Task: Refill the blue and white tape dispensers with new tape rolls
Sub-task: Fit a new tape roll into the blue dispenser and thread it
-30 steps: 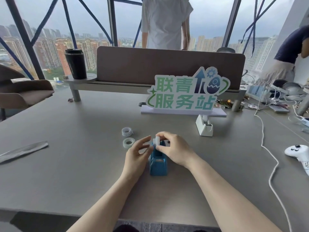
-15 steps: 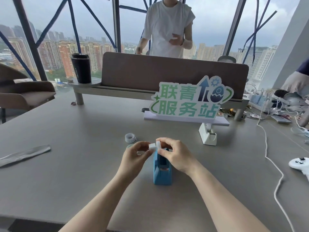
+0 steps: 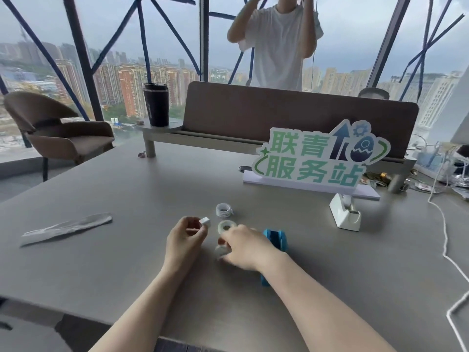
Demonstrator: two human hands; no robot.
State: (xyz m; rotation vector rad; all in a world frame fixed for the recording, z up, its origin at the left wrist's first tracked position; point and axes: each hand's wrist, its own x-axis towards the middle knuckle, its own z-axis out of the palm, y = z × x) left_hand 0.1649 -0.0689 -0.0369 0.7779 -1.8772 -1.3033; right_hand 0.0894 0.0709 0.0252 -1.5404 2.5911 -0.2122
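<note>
The blue tape dispenser (image 3: 276,240) stands on the grey table (image 3: 127,224), partly hidden behind my right wrist. My left hand (image 3: 184,240) pinches a small white spool hub (image 3: 205,221) to the left of it. My right hand (image 3: 245,248) reaches down left of the dispenser, fingertips closed on a blurred clear tape ring (image 3: 220,251) at the table surface. A clear tape roll (image 3: 226,226) lies flat just beyond the hands, and a small stack of rolls (image 3: 223,209) sits behind it. The white dispenser (image 3: 345,214) stands at the right, below the sign.
A green-lettered sign (image 3: 317,161) stands on a white base at the back. An empty plastic wrapper (image 3: 66,228) lies at the left. A white cable (image 3: 446,237) runs down the right side. A black tumbler (image 3: 156,104) sits on a shelf; a person stands behind the divider.
My hands have come apart from above the blue dispenser. The left one carried the white hub leftward; the right one dropped down to the clear ring on the table.
</note>
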